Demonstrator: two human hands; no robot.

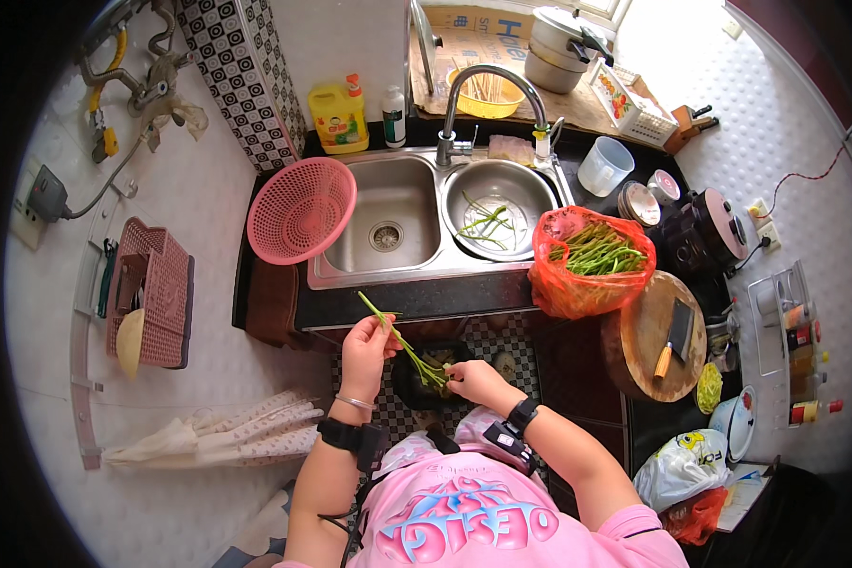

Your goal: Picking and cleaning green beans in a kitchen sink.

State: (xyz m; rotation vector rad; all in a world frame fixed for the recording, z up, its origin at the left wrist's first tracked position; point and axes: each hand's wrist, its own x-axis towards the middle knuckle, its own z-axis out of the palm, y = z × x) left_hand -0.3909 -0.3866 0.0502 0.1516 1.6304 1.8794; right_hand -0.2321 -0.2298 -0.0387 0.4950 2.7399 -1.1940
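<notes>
My left hand (371, 343) grips the upper part of a few green vegetable stems (400, 337) in front of the counter. At their lower, leafy end, the fingertips of my right hand (481, 383) pinch the greens. Below them on the floor is a dark container (406, 387), its contents partly hidden. More green stems (493, 228) lie in the round metal basin (461, 248) in the right sink. To the right of it, an open red plastic bag (564, 298) holds a large bunch of green stems (603, 252).
A pink colander (302, 211) rests at the left sink bowl (390, 188). A cleaver (676, 334) lies on the round wooden chopping board (628, 355) to the right. The faucet (451, 106) arches over the basin. The counter edge (426, 305) runs just beyond my hands.
</notes>
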